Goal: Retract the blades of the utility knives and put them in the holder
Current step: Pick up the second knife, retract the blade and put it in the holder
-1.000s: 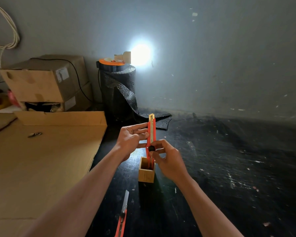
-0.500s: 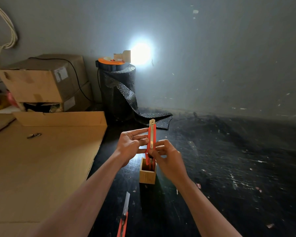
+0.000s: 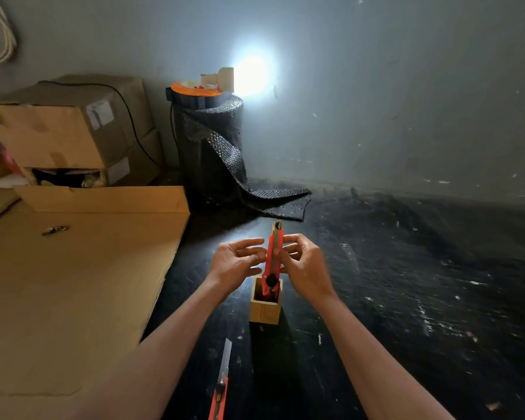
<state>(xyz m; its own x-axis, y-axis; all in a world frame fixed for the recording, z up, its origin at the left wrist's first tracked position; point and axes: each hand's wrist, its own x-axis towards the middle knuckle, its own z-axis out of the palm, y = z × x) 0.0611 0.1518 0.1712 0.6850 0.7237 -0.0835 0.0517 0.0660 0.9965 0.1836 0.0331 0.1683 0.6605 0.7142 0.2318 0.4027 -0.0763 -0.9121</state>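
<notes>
A red utility knife [image 3: 274, 256] stands tip-up in the small square wooden holder [image 3: 264, 312] on the black tabletop, its black slider knob just above the rim. My right hand [image 3: 305, 268] pinches the knife's upper body, thumb in front and fingers behind. My left hand [image 3: 234, 263] hovers just left of the knife, fingers spread and holding nothing. A second red utility knife [image 3: 220, 392] lies flat near the bottom edge between my forearms, with its silver blade extended toward the holder.
A large cardboard sheet [image 3: 73, 283] covers the table's left side, with a small metal object [image 3: 55, 229] on it. Stacked cardboard boxes [image 3: 70, 131] stand at the back left. A roll of black mesh [image 3: 212, 153] topped by an orange reel stands against the wall.
The knife has gone down into the holder, so its knob now sits near the rim. My left hand has come off the knife and opened.
</notes>
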